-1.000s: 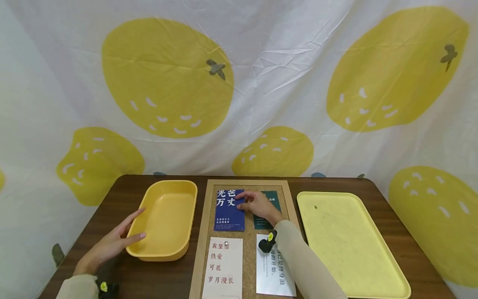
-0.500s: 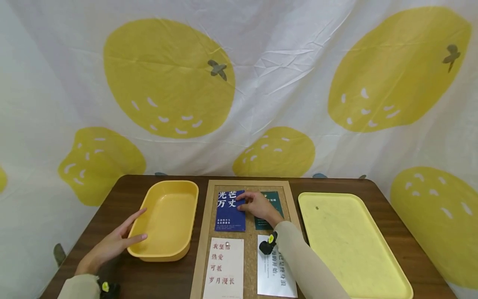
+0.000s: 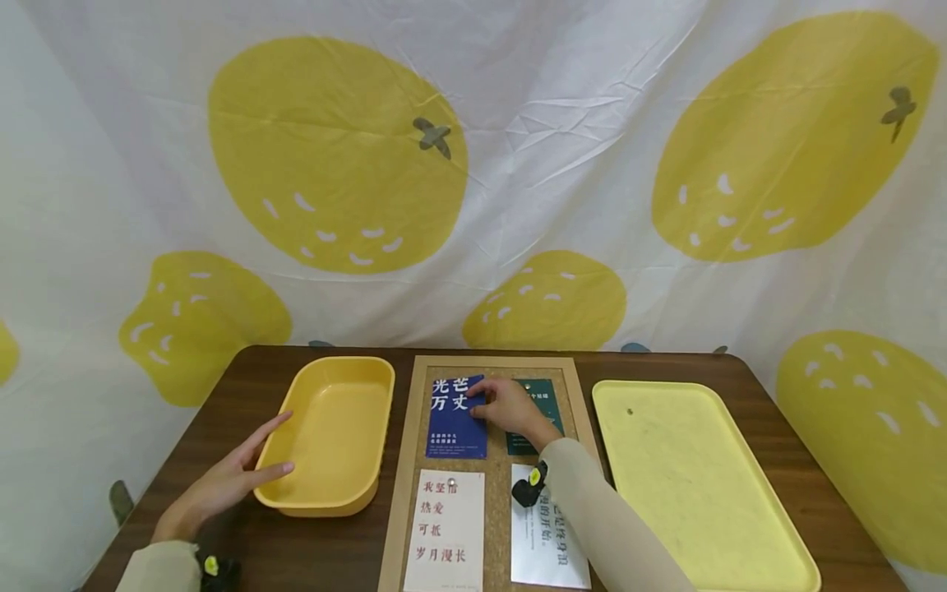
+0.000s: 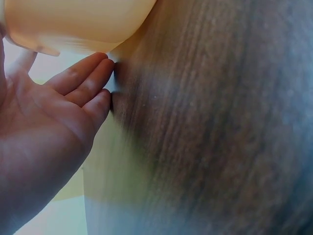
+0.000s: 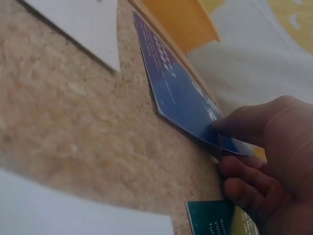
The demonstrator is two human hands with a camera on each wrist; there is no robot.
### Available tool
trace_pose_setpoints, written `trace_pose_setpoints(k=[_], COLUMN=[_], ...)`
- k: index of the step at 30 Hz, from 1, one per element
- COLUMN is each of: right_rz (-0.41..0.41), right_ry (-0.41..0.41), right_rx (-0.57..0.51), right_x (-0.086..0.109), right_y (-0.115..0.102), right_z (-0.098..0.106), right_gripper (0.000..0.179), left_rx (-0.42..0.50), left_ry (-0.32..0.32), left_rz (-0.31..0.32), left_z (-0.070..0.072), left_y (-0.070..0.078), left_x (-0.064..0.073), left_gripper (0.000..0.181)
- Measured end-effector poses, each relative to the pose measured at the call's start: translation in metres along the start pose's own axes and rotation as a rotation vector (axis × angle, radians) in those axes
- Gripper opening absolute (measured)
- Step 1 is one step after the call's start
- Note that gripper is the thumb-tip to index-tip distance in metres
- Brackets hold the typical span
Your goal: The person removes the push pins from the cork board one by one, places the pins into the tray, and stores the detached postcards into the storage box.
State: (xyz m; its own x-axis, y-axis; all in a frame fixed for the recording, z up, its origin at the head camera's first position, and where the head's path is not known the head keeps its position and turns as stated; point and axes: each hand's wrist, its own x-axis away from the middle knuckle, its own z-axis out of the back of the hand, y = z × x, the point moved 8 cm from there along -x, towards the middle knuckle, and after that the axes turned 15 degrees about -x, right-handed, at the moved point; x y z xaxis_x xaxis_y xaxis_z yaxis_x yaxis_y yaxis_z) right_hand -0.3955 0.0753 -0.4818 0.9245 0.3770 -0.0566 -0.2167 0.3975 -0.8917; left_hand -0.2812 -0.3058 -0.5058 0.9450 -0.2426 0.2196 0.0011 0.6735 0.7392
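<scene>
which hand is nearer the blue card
Right. The right hand pinches the blue card by its right edge; the left hand touches the yellow tub, left of the card.

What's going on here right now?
On a corkboard, a person's right hand pinches the right edge of a blue card, which looks slightly raised there. Their left hand touches the left side of a yellow bin. A green card, a white card with red writing and a silvery card are also on the corkboard, and a pale yellow tray lies to its right.
</scene>
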Motion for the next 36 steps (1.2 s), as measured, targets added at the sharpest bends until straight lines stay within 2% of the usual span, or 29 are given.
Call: trace_pose_setpoints(k=[5, 15, 28, 36], right_rz=[-0.006, -0.072, -0.085, -0.079], right_ry=[0.004, 0.002, 0.02, 0.006], right_rx=[0.001, -0.16, -0.153, -0.233], right_x=[0.0, 0.002, 0.006, 0.005], right_y=[0.0, -0.008, -0.016, -0.029], right_z=[0.001, 0.005, 0.007, 0.01], right_gripper=[0.025, 0.026, 0.027, 0.03], left_rx=[0.009, 0.003, 0.023, 0.036], left_ry=[-0.004, 0.0, -0.005, 0.003], left_rz=[-0.004, -0.023, -0.01, -0.028], left_z=[0.0, 0.002, 0.0, 0.001], left_y=[0.002, 0.002, 0.0, 0.001], left_x=[0.0, 0.0, 0.001, 0.002], left_gripper=[0.085, 0.084, 0.084, 0.083])
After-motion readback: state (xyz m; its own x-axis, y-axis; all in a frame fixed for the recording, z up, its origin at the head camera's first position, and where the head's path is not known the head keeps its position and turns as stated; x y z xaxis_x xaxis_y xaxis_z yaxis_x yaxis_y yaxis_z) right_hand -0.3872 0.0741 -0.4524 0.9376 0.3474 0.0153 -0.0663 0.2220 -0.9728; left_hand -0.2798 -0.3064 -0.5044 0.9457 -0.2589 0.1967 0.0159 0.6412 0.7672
